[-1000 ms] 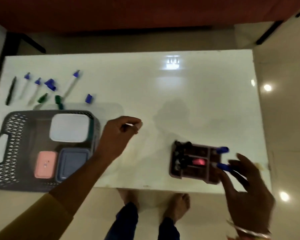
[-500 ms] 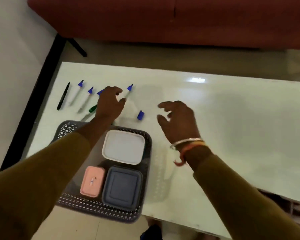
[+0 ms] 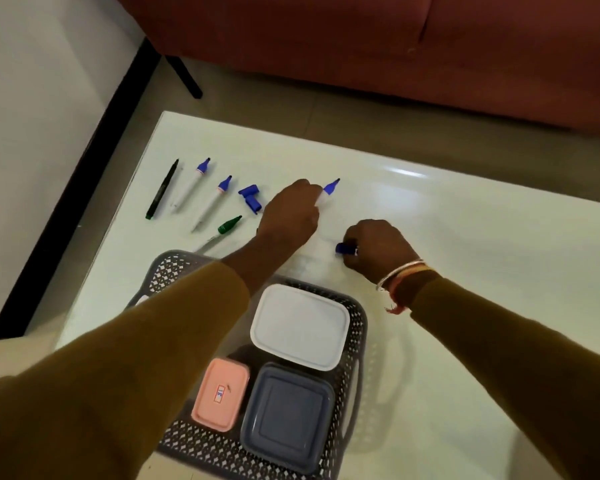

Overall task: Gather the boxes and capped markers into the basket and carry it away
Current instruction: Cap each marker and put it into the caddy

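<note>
A grey perforated basket (image 3: 355, 344) sits at the table's near edge with a white box (image 3: 300, 327), a pink box (image 3: 220, 393) and a grey-blue box (image 3: 286, 417) inside. My left hand (image 3: 290, 213) is closed around an uncapped blue-tipped marker (image 3: 330, 188) beyond the basket. My right hand (image 3: 378, 249) pinches a loose blue cap (image 3: 344, 249) on the table, right of the left hand. Two more blue-tipped markers (image 3: 196, 180) (image 3: 215, 199), a green-tipped marker (image 3: 222, 232), a black pen (image 3: 163, 188) and loose blue caps (image 3: 250, 198) lie at the far left.
The white table (image 3: 482, 254) stretches to the right. A red sofa (image 3: 361, 46) stands beyond the far edge. A black table leg (image 3: 182, 77) and a dark strip run along the floor at the left, by the white wall.
The view swung left from the organiser tray to the basket and markers. My left hand closed on the blue-tipped marker. My right hand came down from hovering and took the blue cap.
</note>
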